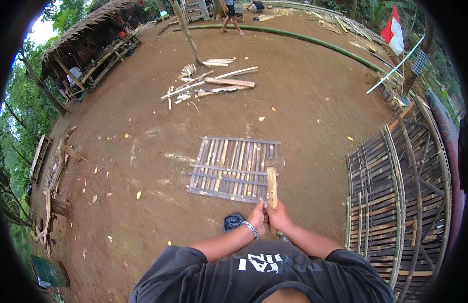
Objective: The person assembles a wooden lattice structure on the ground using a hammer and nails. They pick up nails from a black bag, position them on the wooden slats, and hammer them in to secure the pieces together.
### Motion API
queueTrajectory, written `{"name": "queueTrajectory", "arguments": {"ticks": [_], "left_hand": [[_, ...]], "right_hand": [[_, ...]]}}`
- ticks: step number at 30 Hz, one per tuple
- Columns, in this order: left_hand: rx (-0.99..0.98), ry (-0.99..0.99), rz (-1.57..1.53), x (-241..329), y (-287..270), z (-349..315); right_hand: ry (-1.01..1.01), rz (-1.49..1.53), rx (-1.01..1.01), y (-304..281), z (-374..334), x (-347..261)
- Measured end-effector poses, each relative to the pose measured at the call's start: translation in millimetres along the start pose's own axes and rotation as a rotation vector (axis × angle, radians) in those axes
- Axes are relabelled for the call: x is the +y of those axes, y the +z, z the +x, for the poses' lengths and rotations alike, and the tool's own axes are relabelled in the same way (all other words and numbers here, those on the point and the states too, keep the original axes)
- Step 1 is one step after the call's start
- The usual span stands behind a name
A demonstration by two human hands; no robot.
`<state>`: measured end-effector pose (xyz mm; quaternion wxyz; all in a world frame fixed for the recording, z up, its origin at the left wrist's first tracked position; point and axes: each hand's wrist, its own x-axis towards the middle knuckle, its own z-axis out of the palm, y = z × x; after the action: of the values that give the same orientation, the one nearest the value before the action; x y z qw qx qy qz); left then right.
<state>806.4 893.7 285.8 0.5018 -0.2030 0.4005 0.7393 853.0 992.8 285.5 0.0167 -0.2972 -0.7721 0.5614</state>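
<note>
I had two hands, and both were clamped on one hatchet [272,188]. My right hand [280,217] was wrapped around the low part of its wooden handle. My left hand [257,218] was squeezed on there too, right up against the other one. I wore one chain bracelet [252,230] on my left wrist and one dark shirt [294,265] with pale letters.

The hatchet pointed away from me, and its head was a bit blurry. It was in front of the right side of one flat slat panel [234,169]. I could not tell if they touched. The panel lay on the brown dirt [153,131]. It had four bars going across and lots of thin slats, more than ten.

One dark crumpled cloth [234,221] lay near my left hand. One big bamboo rack [375,202] was on my right. Past the panel, a messy pile of cut wood [230,81] lay by one thin tree trunk [187,31].

Far off I saw one long green bamboo pole [299,35], one red and white flag [394,31], one hut [90,28] and two people: one standing person [230,15] and one low-down person [256,6].
</note>
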Motion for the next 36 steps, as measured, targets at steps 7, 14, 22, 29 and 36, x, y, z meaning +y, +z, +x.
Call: {"name": "queueTrajectory", "arguments": {"ticks": [7, 14, 22, 29, 36], "left_hand": [[-0.382, -0.045, 0.292, -2, 62, -16], [0.138, 0.324, 1.684, -32, -117, 31], [0.828, -0.432, 1.573, -85, -293, -65], [0.113, -0.138, 2.206, -84, -220, -15], [0.318, 0.341, 1.405, -57, -80, 13]], "right_hand": [[0.259, -0.573, 0.145, -147, 18, 168], [0.378, -1.227, -0.818, -346, -128, 376], [0.983, -0.573, -0.471, -343, -219, 420], [0.748, -0.537, -0.459, -317, -129, 371], [0.874, -0.289, -0.276, -318, -41, 315]]}}
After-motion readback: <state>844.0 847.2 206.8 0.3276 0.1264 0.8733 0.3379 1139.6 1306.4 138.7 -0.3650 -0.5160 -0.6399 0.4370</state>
